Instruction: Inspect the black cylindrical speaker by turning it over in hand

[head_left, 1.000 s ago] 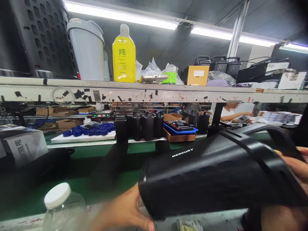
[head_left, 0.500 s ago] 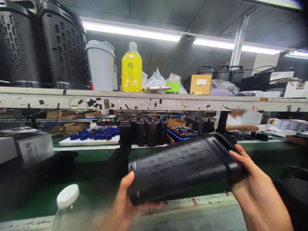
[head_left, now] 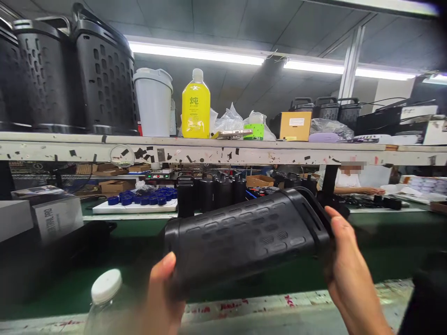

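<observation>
Nearest the camera, a clear bottle (head_left: 104, 298) with a white cap stands at the lower left, blurred, just left of the person's left hand (head_left: 162, 298). That hand comes up from below and cups the near end of a black speaker (head_left: 244, 239), thumb raised against its side, the other fingers hidden behind the casing. The right hand (head_left: 344, 270) grips the far end, thumb laid over the rim beside a carrying handle, fingers wrapped out of sight behind. Both hands are closed on the speaker, one at each end.

The speaker is held in the air above the bench edge (head_left: 265, 307), clear of the green belt (head_left: 384, 242) behind it. Its long axis runs left to right across the view and tilts, the left end lower and closer to the person, the right end higher and farther away. Its ribbed, perforated side faces the camera. The left hand is the nearer of the two and bears it from beneath; the right steadies it from the side.

Beyond the belt, a row of upright black speakers (head_left: 209, 193) stands beside a white tray of blue caps (head_left: 139, 200). On the shelf (head_left: 223, 151) above sit a white tumbler (head_left: 154, 102), a yellow bottle (head_left: 196, 109) and black baskets (head_left: 101, 70). Far right, another person (head_left: 349, 181) works at the line.
</observation>
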{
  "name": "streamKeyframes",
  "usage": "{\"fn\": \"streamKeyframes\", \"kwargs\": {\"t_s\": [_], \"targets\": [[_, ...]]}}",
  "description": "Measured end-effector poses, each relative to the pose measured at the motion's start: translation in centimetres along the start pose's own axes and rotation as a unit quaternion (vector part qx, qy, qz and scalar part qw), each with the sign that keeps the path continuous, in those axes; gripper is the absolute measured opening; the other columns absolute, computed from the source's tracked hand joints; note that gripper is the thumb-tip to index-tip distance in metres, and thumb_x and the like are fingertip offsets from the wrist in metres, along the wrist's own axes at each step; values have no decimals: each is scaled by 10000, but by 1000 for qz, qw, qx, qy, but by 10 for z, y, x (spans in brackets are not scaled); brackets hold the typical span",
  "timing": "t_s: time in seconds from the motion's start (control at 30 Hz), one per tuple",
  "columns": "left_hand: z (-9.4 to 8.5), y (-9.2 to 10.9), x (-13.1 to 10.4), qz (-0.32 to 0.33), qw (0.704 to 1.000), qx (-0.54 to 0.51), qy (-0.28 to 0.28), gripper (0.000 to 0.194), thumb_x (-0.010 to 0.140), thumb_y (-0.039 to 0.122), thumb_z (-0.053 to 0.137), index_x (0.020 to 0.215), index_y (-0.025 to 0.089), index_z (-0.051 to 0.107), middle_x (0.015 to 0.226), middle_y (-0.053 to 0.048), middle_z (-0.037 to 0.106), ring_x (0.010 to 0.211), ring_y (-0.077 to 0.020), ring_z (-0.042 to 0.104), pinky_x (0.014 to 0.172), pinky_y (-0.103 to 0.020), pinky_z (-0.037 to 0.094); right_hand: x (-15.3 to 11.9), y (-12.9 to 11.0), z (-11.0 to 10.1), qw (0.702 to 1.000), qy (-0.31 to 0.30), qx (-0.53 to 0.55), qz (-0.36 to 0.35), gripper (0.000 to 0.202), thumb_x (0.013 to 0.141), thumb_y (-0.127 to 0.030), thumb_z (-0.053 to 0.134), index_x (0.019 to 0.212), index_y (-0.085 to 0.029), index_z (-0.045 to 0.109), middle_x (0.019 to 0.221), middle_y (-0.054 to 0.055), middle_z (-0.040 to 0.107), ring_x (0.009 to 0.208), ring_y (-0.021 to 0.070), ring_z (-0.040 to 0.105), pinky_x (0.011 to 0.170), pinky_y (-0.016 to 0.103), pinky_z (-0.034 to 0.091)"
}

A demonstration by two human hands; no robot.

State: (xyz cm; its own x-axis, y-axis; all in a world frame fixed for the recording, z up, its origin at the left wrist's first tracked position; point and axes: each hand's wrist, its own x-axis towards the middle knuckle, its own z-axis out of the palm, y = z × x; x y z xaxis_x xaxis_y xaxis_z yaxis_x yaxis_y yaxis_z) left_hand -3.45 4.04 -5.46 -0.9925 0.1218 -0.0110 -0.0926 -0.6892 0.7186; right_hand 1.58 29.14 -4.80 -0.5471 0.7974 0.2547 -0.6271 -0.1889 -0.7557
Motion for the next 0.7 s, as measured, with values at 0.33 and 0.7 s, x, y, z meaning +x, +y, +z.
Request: {"fn": "streamKeyframes", "kwargs": {"t_s": [0.33,0.7], "targets": [[-8,-19,-9,283,946,152,-54,1256,406,772,861,1459,241,428,1419,-81,612,1377,-425,506,1105,-434,513,-66,27,39,906,-239,100,334,835,799,-730,735,1409,-247,434,1343,99,631,1112,298,665,771,372,603],[1,-20,-15,194,959,143,-148,1109,555,601,885,1434,206,337,1351,-122,627,1254,-358,622,1027,-388,552,-80,20,35,908,-251,79,325,1094,704,-387,941,1552,-323,254,1471,41,532,1343,273,505,1009,373,542]]}}
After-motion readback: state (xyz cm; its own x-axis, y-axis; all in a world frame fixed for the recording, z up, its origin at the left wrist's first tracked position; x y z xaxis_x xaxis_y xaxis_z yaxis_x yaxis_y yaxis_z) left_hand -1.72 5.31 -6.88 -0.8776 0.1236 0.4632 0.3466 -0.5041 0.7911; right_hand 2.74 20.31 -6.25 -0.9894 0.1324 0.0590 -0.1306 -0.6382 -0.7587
